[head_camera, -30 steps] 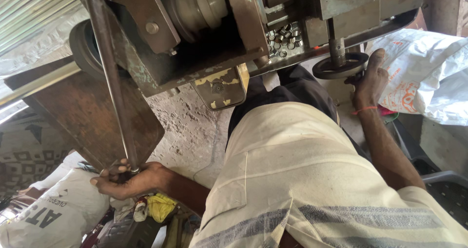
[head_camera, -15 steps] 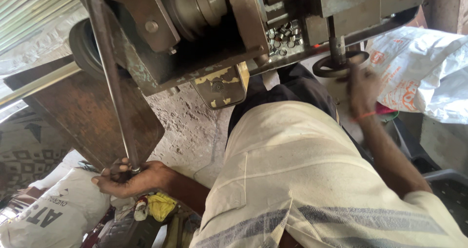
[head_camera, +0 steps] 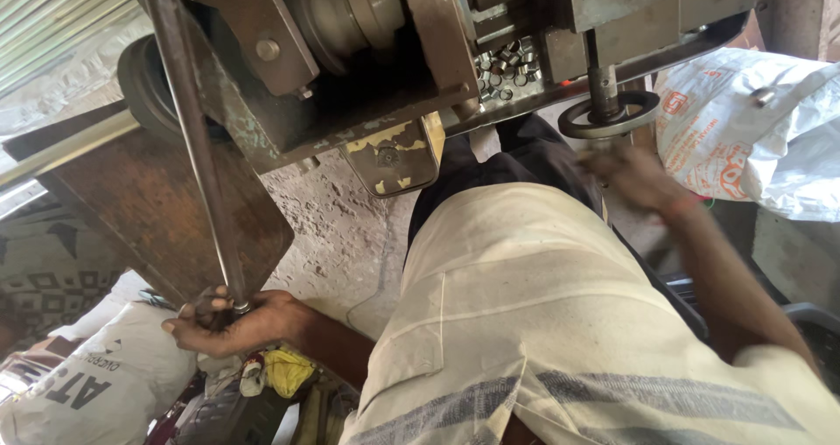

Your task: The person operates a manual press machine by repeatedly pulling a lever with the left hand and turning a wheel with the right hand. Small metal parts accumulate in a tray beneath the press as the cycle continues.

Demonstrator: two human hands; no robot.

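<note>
1. While the long steel lever rod (head_camera: pixel 197 147) slants down from the machine (head_camera: pixel 376 69), the left hand (head_camera: pixel 229 321) wraps its fingers tight around its lower end.
2. Blurred, the right hand (head_camera: pixel 632 175) hovers just beneath the small black handwheel (head_camera: pixel 610 115); whether its fingers are spread or closed cannot be told.
3. White printed sacks lie at lower left (head_camera: pixel 96 388) and upper right (head_camera: pixel 761 139), the latter marked in orange.
4. Beside the left wrist sits a yellow rag (head_camera: pixel 287 371).

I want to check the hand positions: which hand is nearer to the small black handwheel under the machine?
Right. The right hand is just below the handwheel, blurred, apparently not touching it. The left hand is far away at the lower left, gripping the bottom end of the long metal lever.
</note>
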